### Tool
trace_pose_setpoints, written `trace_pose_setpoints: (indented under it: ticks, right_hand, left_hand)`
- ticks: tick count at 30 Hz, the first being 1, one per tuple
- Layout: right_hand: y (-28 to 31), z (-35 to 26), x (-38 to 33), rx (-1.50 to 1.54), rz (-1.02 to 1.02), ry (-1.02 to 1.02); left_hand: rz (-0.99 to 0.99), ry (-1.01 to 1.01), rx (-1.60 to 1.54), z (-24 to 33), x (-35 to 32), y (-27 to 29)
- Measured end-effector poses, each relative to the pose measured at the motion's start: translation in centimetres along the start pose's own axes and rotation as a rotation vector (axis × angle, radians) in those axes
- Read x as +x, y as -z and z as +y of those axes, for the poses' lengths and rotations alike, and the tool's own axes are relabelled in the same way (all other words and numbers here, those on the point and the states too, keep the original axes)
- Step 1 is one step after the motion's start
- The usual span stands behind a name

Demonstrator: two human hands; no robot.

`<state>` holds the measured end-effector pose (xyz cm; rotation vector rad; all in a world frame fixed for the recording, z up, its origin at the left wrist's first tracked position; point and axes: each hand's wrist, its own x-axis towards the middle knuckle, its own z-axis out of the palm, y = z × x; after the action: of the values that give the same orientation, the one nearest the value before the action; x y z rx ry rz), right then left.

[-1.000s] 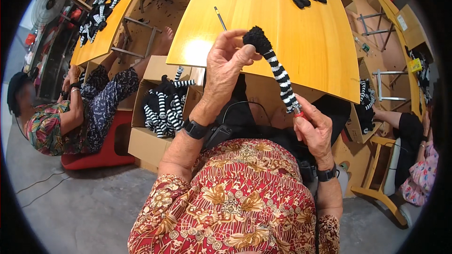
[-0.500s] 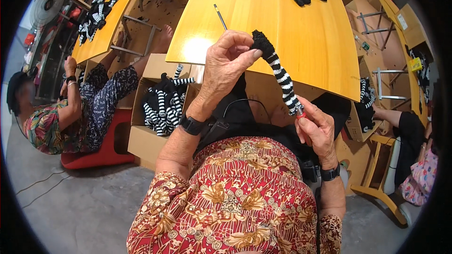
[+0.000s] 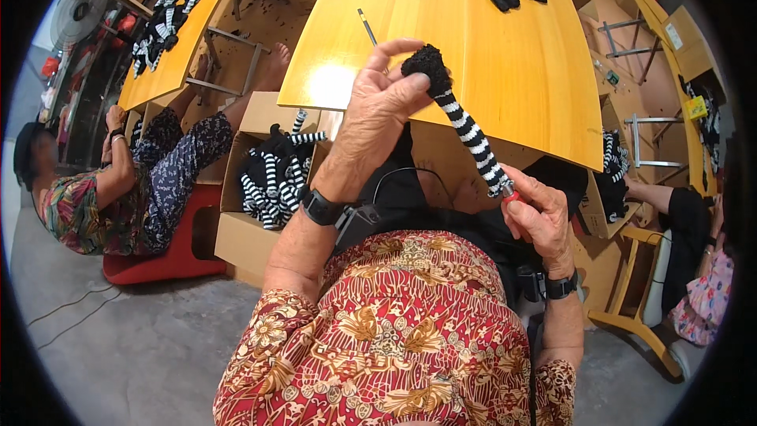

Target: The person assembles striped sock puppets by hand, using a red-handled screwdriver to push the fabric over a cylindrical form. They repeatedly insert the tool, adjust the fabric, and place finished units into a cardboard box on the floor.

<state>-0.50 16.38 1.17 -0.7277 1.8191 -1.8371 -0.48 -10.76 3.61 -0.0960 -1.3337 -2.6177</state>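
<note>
Overhead, left hand (image 3: 378, 106) pinches the striped tube's (image 3: 465, 126) black end; right hand's (image 3: 540, 217) grip holds its lower tip.

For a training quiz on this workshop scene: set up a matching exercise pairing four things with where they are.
Things:
1. black-and-white striped knitted tube with black fuzzy end
2. open brown cardboard box of striped pieces
3. thin grey pencil-like stick
4. red plastic stool

Places:
A. under a seated person at left
B. flat on the yellow wooden table
C. held between left hand and right hand
D. on the floor beside the table

Pairs: 1-C, 2-D, 3-B, 4-A
</note>
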Motion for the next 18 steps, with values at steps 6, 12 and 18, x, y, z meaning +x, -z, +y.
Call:
trace_pose_setpoints:
  ticks: [6, 12, 18]
  right_hand:
    - [-0.7, 1.3, -0.2, 0.09, 0.009, 0.052]
    - [-2.6, 2.0, -0.6, 0.13, 0.106, 0.106]
    - [-2.4, -0.9, 0.4, -0.302, 0.108, 0.227]
  left_hand:
    - [-0.107, 0.046, -0.092, -1.1, -0.7, -1.0]
    - [-0.106, 0.071, -0.036, -1.5, -1.7, -2.6]
    - [0.009, 0.1, -0.028, -1.6, -1.5, -1.6]
